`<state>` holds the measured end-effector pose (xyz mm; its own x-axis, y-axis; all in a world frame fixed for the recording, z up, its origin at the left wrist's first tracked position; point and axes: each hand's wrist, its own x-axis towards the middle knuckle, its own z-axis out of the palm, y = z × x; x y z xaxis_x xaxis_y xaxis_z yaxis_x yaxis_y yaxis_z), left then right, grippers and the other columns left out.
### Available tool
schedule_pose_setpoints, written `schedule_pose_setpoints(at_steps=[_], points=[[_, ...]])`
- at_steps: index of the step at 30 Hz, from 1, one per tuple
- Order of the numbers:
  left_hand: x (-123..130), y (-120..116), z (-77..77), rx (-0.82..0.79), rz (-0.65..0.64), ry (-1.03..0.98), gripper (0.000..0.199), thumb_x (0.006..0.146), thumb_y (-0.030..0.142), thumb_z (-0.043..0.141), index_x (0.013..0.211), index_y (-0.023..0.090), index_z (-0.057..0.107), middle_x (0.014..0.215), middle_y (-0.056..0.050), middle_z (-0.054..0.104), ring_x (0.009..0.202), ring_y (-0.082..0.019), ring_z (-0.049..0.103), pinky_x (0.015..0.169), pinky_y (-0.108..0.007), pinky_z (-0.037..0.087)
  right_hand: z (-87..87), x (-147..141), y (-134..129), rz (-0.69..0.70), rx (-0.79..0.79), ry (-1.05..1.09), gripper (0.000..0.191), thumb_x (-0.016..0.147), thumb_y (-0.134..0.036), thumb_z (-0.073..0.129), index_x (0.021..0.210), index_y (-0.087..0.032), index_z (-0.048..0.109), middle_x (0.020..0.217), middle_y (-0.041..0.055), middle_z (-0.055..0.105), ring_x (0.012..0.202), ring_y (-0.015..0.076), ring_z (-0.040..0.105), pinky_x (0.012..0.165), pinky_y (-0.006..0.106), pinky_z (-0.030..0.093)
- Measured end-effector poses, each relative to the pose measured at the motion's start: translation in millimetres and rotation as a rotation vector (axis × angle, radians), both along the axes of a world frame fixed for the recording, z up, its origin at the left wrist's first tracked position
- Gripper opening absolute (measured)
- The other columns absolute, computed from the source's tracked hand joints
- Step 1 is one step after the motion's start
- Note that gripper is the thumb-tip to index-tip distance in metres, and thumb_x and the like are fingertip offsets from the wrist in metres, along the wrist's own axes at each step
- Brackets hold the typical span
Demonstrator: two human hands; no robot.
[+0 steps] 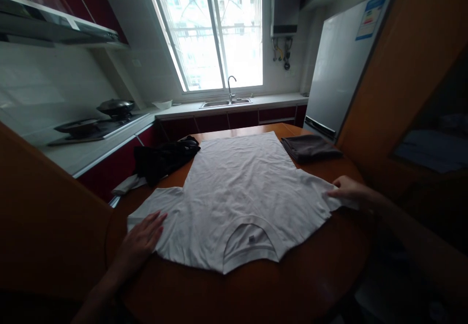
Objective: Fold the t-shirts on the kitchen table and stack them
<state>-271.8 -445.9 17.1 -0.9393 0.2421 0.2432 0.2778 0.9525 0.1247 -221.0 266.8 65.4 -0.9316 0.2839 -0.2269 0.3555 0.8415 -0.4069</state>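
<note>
A white T-shirt (241, 182) lies spread out on the brown wooden table (234, 295), its neckline toward me and its hem toward the window. My left hand (142, 238) rests on the left sleeve, palm down, with the fingers stretched out. At the right sleeve, my right hand (347, 190) is closed, with the sleeve's edge pinched between thumb and fingers. Small creases run across the shirt's body. A small label shows inside the collar.
Black clothing (161, 158) lies at the table's back left, and a folded dark grey cloth (310, 147) at its back right. Beyond are a sink (226, 103), a stove with pans (98, 126) and a fridge (347, 66).
</note>
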Motion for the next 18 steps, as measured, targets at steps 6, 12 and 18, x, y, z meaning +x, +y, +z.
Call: schedule_pose_setpoints(at_steps=[6, 12, 18], points=[[-5, -8, -7.5, 0.004, -0.008, 0.016, 0.055, 0.091, 0.049, 0.039, 0.133, 0.026, 0.065, 0.147, -0.006, 0.056, 0.133, -0.028, 0.054, 0.112, -0.041, 0.043, 18.5, 25, -44, -0.016, 0.599, 0.561, 0.024, 0.088, -0.024, 0.057, 0.109, -0.016, 0.066, 0.109, 0.0175, 0.067, 0.107, 0.0338, 0.059, 0.088, 0.043, 0.043], [-8, -10, -9.6, 0.024, 0.018, -0.025, 0.052, 0.094, 0.048, 0.037, 0.136, 0.030, 0.060, 0.150, -0.003, 0.053, 0.137, -0.028, 0.050, 0.114, -0.048, 0.039, -12.6, 28, -36, -0.023, 0.425, 0.279, 0.031, 0.097, -0.042, 0.049, 0.096, -0.019, 0.070, 0.107, 0.0153, 0.069, 0.099, 0.0292, 0.063, 0.079, 0.035, 0.043], [-7, -6, -4.3, 0.004, 0.026, -0.035, 0.056, 0.093, 0.050, 0.034, 0.136, 0.027, 0.061, 0.151, -0.006, 0.052, 0.137, -0.029, 0.050, 0.114, -0.048, 0.039, -15.1, -14, -3, -0.213, 0.179, 0.194, 0.033, 0.095, -0.042, 0.052, 0.085, -0.016, 0.069, 0.092, 0.0163, 0.074, 0.082, 0.0256, 0.068, 0.061, 0.030, 0.039]])
